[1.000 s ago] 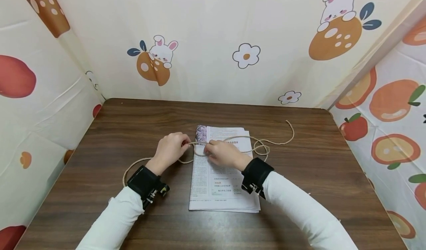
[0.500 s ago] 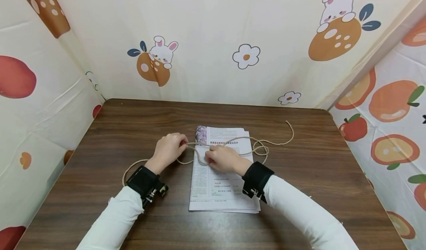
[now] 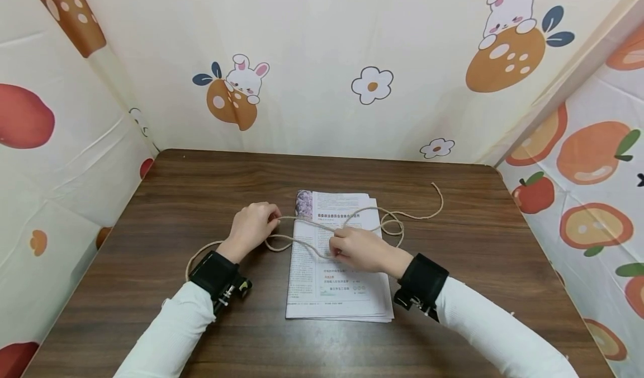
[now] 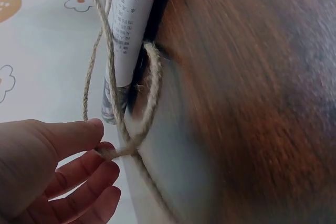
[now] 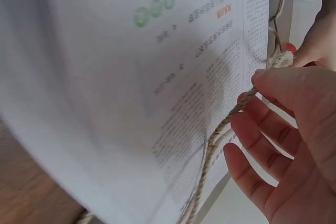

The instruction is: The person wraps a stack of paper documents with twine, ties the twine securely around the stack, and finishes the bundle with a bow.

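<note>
A folded stack of newspaper (image 3: 317,302) lies on the brown table, with a tan twine rope (image 4: 154,80) running across and past both sides of it. My left hand (image 3: 251,226), just left of the paper, pinches the rope between thumb and index finger where it bends into a loop. Over the middle of the paper, my right hand (image 3: 363,249) pinches the rope too; its frayed end (image 5: 283,60) pokes out by the thumb in the right wrist view. Two strands span the gap between the hands.
To the right of the newspaper the rope makes a small tangled loop, and its tail curves toward the back of the wooden table (image 3: 478,311). Printed cloth walls (image 3: 312,42) enclose the back and both sides.
My right hand has moved right and slightly toward me, drawing the rope along, so the strands between the hands are longer and more spread. My left hand has shifted slightly left.
</note>
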The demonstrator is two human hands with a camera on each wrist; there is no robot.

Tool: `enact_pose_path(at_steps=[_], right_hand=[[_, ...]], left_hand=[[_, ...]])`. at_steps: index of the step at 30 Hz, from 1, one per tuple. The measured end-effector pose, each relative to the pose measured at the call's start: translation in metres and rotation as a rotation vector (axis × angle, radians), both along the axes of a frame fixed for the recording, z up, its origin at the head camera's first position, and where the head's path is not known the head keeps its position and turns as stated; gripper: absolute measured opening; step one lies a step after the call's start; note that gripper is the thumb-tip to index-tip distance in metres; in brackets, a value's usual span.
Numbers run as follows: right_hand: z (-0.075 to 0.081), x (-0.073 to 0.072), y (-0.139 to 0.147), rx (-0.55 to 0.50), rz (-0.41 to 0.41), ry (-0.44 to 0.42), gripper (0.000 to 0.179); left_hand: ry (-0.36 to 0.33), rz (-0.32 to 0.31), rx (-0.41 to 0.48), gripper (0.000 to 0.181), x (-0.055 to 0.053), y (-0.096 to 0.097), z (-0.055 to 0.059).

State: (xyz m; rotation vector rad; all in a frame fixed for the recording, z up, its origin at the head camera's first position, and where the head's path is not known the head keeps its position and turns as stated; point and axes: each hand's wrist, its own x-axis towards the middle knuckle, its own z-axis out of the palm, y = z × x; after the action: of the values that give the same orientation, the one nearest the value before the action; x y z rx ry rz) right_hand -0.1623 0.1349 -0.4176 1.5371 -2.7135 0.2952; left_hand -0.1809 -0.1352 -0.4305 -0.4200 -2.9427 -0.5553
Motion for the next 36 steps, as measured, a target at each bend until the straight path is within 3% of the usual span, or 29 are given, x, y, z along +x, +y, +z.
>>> enact_pose_path(at_steps=[11, 15, 22, 28, 36], right_hand=[[-0.014, 0.010, 0.039, -0.090, -0.002, 0.064, 0.015], [-0.016, 0.014, 0.056, -0.084, -0.036, 0.072, 0.016], [-0.015, 0.018, 0.085, -0.086, -0.111, 0.013, 0.011], [-0.017, 0.020, 0.108, -0.163, -0.180, 0.056, 0.019], [-0.026, 0.024, 0.140, -0.207, -0.211, 0.094, 0.024]], left_hand=[[0.001, 0.010, -0.021, 0.007, 0.002, -0.005, 0.000], [-0.001, 0.012, -0.027, 0.007, 0.003, -0.007, -0.003], [0.008, 0.013, -0.034, 0.007, 0.004, -0.011, -0.007], [0.013, 0.015, -0.037, 0.007, 0.004, -0.013, -0.008], [-0.005, 0.030, -0.039, 0.005, 0.004, -0.015, -0.006]])
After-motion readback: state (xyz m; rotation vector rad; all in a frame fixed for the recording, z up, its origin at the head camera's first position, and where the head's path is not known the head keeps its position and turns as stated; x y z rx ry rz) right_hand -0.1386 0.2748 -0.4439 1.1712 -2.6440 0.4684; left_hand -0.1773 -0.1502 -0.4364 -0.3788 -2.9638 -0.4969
